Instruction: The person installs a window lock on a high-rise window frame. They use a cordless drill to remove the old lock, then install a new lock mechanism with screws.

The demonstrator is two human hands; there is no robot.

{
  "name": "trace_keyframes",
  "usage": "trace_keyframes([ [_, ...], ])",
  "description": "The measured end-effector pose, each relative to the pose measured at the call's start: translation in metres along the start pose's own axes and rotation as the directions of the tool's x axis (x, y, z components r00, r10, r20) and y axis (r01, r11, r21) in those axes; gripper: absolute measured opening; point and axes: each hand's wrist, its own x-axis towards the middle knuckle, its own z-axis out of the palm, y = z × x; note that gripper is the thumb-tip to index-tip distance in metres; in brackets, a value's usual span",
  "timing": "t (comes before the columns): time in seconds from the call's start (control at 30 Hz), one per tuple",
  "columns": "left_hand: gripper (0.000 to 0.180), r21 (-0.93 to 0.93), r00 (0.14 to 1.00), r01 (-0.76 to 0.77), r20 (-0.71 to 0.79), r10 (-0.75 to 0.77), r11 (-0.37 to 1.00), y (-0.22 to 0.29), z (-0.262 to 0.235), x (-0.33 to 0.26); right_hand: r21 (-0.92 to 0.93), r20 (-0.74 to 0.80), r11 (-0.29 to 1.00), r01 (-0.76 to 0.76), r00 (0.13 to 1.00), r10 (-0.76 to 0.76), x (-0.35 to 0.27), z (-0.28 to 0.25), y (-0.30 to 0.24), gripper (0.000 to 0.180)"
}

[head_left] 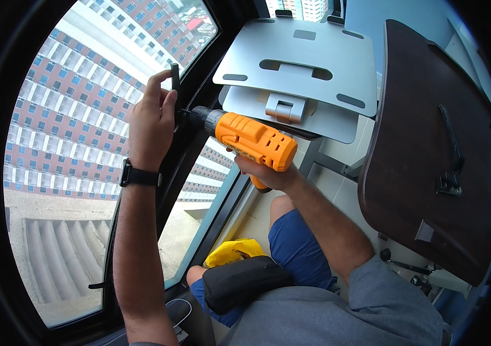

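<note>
The window (78, 124) stands left of the drill (257, 139), the table (410, 127) right.

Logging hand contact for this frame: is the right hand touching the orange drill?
Touching. The head view shows the right hand wrapped around the handle of the orange drill, with no gap between them.
</note>
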Motion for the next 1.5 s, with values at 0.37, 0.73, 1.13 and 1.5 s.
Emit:
trace_keyframes([
  [0.37, 0.035, -0.03, 0.998, -0.046, -0.042, 0.045, 0.998, -0.009, 0.005, -0.004, -0.468, -0.022, 0.759, 0.452, 0.853, -0.522, -0.028, -0.013, -0.02, 0.03],
  [0.73, 0.038, -0.026, 0.999, -0.017, -0.04, 0.016, 1.0, -0.025, 0.016, -0.001, 0.093, -0.477, 0.93, 0.356, 0.836, -0.273, -0.078, -0.019, -0.062, 0.074],
  [1.13, 0.031, -0.027, 0.996, -0.062, -0.068, 0.06, 0.998, -0.02, 0.012, 0.004, -0.713, -0.437, 0.677, 0.183, 0.639, -0.633, -0.08, -0.03, -0.08, 0.095],
  [1.5, 0.029, -0.015, 0.998, -0.035, -0.059, 0.034, 0.999, -0.021, 0.013, 0.004, -0.679, -0.482, 0.716, 0.163, 0.637, -0.602, -0.114, -0.037, -0.081, 0.088],
])
